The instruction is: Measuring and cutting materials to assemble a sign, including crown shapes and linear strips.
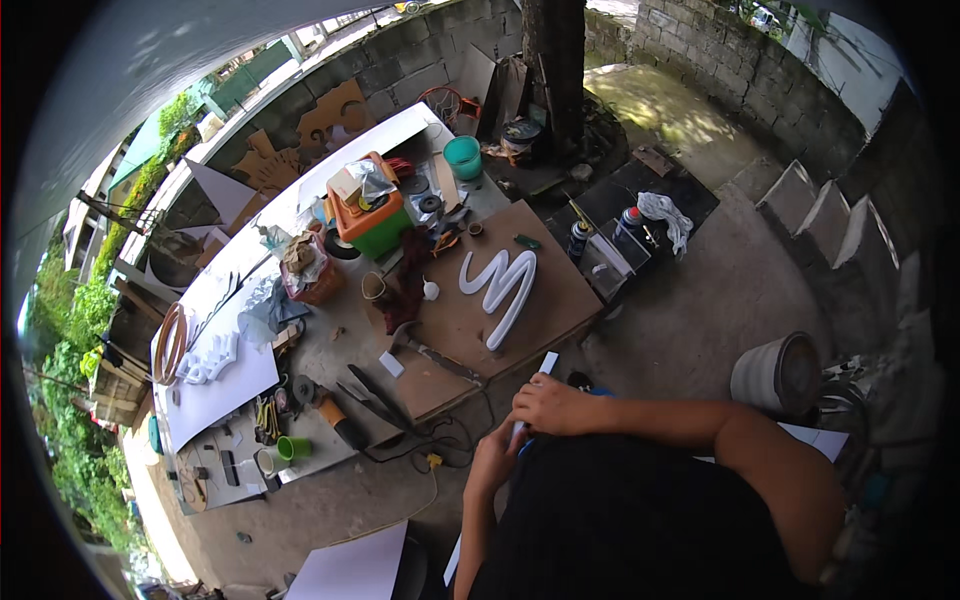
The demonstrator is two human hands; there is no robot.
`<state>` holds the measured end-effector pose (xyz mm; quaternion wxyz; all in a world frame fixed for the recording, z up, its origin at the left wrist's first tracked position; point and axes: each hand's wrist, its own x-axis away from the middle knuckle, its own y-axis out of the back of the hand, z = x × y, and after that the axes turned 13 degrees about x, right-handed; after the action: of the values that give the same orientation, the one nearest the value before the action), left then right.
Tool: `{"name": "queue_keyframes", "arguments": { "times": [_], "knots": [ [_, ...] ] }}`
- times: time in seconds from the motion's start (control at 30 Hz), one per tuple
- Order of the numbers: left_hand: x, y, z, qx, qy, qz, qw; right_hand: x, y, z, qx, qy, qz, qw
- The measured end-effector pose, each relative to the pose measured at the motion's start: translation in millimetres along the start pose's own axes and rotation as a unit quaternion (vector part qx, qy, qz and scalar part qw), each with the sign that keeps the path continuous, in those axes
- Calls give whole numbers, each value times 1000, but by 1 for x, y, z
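Observation:
Both my hands hold a narrow white strip (543,367) close to my body. My right hand (553,404) grips it near the middle, and my left hand (497,456) closes on its lower end, which is hidden by my fingers. Just beyond the strip's tip lies a brown board (560,290) with a white zigzag-shaped piece (502,285) on it.
The long workbench (340,330) carries a hammer (425,350), a white sheet (225,385), an orange and green box (372,215), a teal bucket (463,156), a green cup (293,447) and clutter. Spray cans (579,238) stand on a dark crate. A metal bucket (775,375) sits on the concrete at right.

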<state>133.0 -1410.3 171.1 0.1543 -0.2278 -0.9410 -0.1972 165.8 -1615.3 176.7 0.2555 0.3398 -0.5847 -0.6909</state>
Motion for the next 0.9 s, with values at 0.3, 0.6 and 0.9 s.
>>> {"name": "queue_keyframes", "arguments": {
  "times": [0.3, 0.6, 0.9],
  "knots": [
    [10, 3, -15, -98, -182, -106, 973, 21, -7, -14, -79, -98, -25, 992],
    [33, -6, -4, 184, -113, -134, 967, 11, 10, -38, -267, -234, -70, 932],
    [8, 37, 15, 572, -145, -177, 788, 16, -2, -26, -430, -200, 64, 878]
  ]
}}
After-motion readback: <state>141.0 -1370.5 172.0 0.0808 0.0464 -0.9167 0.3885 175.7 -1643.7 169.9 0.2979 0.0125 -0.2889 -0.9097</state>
